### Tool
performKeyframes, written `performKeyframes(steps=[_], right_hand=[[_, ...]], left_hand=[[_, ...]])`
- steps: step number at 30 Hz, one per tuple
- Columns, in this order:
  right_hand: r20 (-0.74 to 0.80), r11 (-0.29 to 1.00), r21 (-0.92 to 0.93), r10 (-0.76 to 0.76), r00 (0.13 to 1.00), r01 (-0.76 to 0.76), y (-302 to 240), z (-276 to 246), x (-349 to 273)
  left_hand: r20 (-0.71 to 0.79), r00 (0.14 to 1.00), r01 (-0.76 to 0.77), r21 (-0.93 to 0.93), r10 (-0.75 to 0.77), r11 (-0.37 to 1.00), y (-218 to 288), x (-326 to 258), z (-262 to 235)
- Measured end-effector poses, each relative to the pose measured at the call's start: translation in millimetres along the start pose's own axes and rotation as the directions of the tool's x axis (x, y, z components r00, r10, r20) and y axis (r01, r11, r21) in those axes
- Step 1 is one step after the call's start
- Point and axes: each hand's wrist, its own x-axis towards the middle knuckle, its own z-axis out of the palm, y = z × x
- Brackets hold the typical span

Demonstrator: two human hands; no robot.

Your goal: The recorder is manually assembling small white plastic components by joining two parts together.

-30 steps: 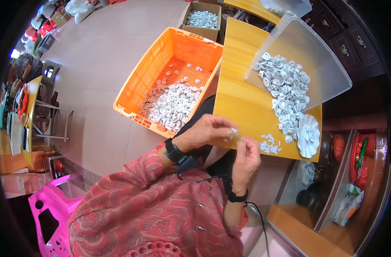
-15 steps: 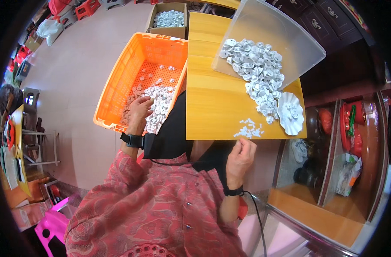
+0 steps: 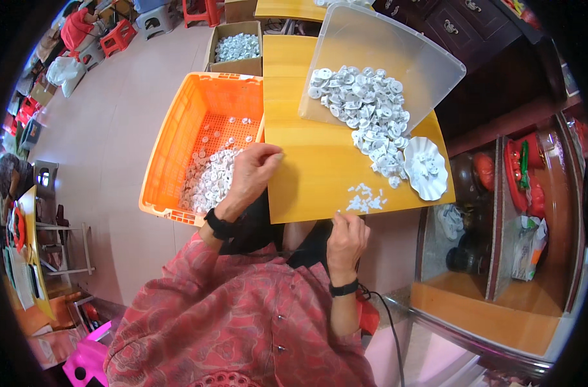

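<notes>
My left hand (image 3: 254, 173) hovers over the left edge of the yellow table (image 3: 294, 129), fingers drawn together, with no piece showing in them. At the table's front edge my right hand (image 3: 347, 240) is closed in a pinch, a tiny white tip showing at the fingertips. Just beyond it lie several small white plastic pegs (image 3: 366, 198). A heap of round white plastic parts (image 3: 381, 132) spills from a tipped clear plastic bin (image 3: 397, 48) onto the table. Beside the heap stands a scalloped white dish (image 3: 429, 191) with small white pieces in it.
An orange plastic basket (image 3: 155, 174) left of the table holds many round white parts (image 3: 207, 180). Behind it stands a cardboard box (image 3: 236, 66) of similar pieces. Open shelves (image 3: 487, 290) are at the right, and a black cable (image 3: 394, 329) hangs by my right wrist.
My left hand has moved right, out from over the orange basket to the table's edge. The right hand stays near the pegs, still pinched. The whole view has shifted slightly.
</notes>
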Motion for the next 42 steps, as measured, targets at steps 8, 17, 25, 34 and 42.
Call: performKeyframes(steps=[8,17,25,34,42], right_hand=[[0.019,0.996,0.093,0.013,1.0,-0.014,-4.3,-1.3,2.9],[-0.012,0.934,0.332,0.143,0.99,-0.131,-9.6,11.8,0.3],[0.072,0.797,0.523,0.313,0.947,-0.303,-18.5,6.7,8.4],[0.197,0.483,0.727,0.533,0.823,-0.487,-14.6,-7.1,24.2],[0.229,0.279,0.831,0.615,0.754,-0.481,-19.4,-3.8,47.3]], left_hand=[[0.439,0.856,-0.379,0.173,0.273,0.909,41.0,59.0,81.7],[0.514,0.805,-0.485,0.283,0.296,0.827,21.4,90.2,155.2],[0.518,0.806,-0.454,0.229,0.288,0.861,1.6,93.2,153.0],[0.73,0.675,0.365,-0.2,-0.11,0.909,32.5,37.8,91.4],[0.753,0.639,0.642,-0.409,-0.157,0.649,39.3,-14.6,60.9]])
